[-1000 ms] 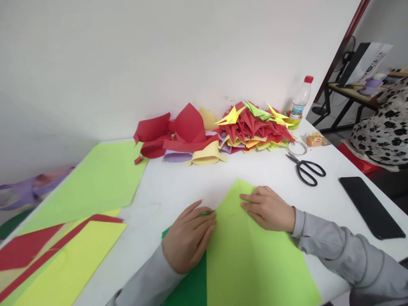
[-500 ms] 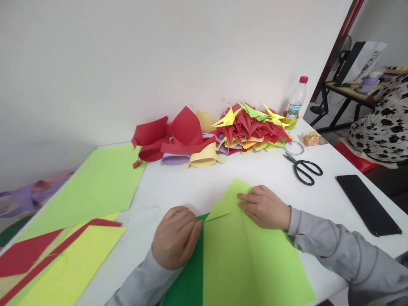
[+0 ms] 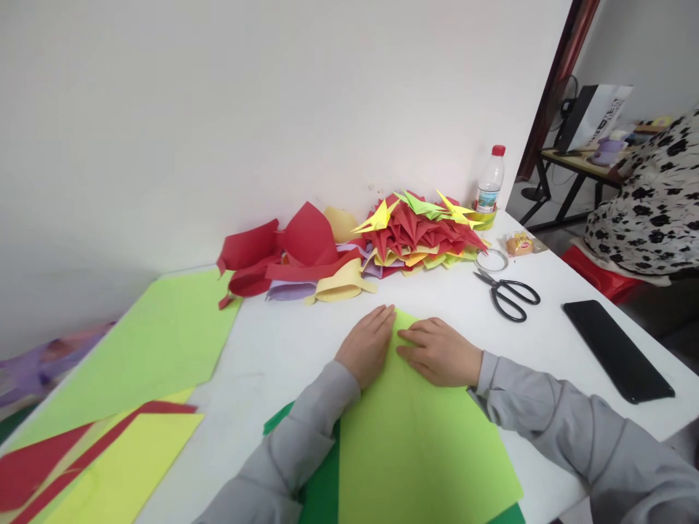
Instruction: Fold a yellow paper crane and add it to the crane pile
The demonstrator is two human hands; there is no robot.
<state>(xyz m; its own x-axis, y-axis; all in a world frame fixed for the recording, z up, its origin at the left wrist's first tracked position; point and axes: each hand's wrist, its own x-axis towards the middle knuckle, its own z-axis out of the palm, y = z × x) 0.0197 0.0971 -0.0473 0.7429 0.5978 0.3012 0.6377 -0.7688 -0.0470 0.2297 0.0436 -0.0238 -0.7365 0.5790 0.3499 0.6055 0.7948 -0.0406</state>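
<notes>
A light green sheet of paper (image 3: 420,444) lies before me on the table, its far end narrowed to a point by folds. Along that end's left edge rests my left hand (image 3: 367,346), fingers stretched forward and lying flat. My right hand (image 3: 440,351) is on the sheet just to the right, with fingers reaching left across the paper and apart from each other. Both hands press on the paper without gripping it. Under the sheet, dark green paper (image 3: 322,484) shows at the left and at the lower right corner.
Black-handled scissors (image 3: 510,295), a tape roll (image 3: 491,260) and a black phone (image 3: 617,351) lie on the right. Folded paper pieces (image 3: 418,225) and a bottle (image 3: 490,182) stand along the wall. Coloured sheets (image 3: 125,466) cover the left side. A person in patterned clothing (image 3: 649,204) is at the right.
My left hand has moved from a loose fist beside the paper up to its pointed end and opened flat. The left-hand flap now lies smoothly along the edge. The view has shifted slightly.
</notes>
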